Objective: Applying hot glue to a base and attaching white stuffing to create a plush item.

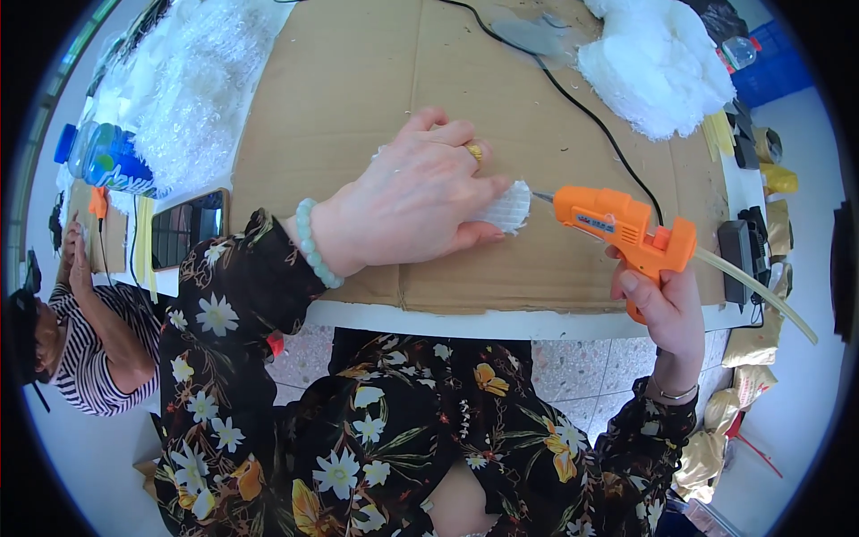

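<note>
Over the middle of the cardboard, my left hand (420, 197) grips a white piece with a grid-like surface (508, 209); my fingers cover most of it, so its full shape is hidden. A bit of something yellow shows by my fingers, too small to name. My right hand (658, 300) is wrapped round the handle of an orange hot glue gun (617, 224). The gun's metal nozzle points left, just short of the white piece's right end. A pale glue stick (761, 295) sticks out of the gun's back.
Brown cardboard (331, 89) covers the table. White fluffy fibre (210, 89) lies at the far left, with another heap (658, 67) far right. A bottle (107, 157) and a phone (190, 228) lie left. A black cable (591, 103) crosses the cardboard. Another person (98, 340) sits at the left.
</note>
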The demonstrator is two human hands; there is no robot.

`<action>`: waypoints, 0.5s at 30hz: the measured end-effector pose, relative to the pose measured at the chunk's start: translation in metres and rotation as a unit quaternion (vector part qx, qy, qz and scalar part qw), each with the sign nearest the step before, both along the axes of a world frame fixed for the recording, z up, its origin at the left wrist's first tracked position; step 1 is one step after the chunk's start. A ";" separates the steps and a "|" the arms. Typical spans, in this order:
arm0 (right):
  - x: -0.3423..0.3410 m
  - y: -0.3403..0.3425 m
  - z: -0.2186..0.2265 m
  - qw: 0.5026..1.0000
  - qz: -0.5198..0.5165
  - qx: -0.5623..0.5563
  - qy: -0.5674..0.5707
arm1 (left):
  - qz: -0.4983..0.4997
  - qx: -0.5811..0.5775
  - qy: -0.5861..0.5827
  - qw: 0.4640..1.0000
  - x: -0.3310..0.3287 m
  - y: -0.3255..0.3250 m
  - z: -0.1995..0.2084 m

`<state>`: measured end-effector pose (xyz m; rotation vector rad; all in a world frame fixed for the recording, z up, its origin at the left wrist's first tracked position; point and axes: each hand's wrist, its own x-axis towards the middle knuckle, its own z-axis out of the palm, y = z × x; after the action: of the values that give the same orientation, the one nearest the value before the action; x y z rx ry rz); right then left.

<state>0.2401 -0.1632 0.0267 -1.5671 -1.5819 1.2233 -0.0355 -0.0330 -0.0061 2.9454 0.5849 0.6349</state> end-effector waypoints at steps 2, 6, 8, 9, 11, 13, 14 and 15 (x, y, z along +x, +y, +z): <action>0.000 -0.002 -0.005 1.000 0.003 0.011 0.001 | -0.003 -0.006 0.003 1.000 -0.004 -0.002 0.002; -0.008 0.001 0.000 1.000 0.021 -0.002 -0.020 | 0.002 -0.011 0.014 1.000 -0.004 -0.004 0.003; -0.011 0.003 -0.002 0.999 0.020 0.007 -0.031 | 0.003 -0.014 0.019 1.000 -0.003 -0.004 0.005; -0.011 0.003 -0.003 0.999 0.019 0.016 -0.044 | 0.003 -0.017 0.022 1.000 -0.003 -0.003 0.005; -0.010 0.007 -0.006 0.996 0.044 0.034 -0.068 | 0.003 -0.017 0.022 1.000 -0.003 -0.003 0.004; -0.011 0.009 -0.006 0.992 0.071 0.051 -0.092 | 0.003 -0.018 0.022 1.000 -0.004 -0.003 0.003; -0.013 0.009 -0.005 0.993 0.065 0.037 -0.091 | 0.002 -0.014 0.015 1.000 -0.004 -0.003 0.002; -0.014 0.009 -0.004 0.994 0.058 0.023 -0.091 | 0.002 -0.011 0.009 1.000 -0.005 -0.003 0.001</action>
<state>0.2264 -0.1544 0.0227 -1.6154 -1.8265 1.1222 -0.0406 -0.0359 -0.0048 2.9328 0.5944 0.5995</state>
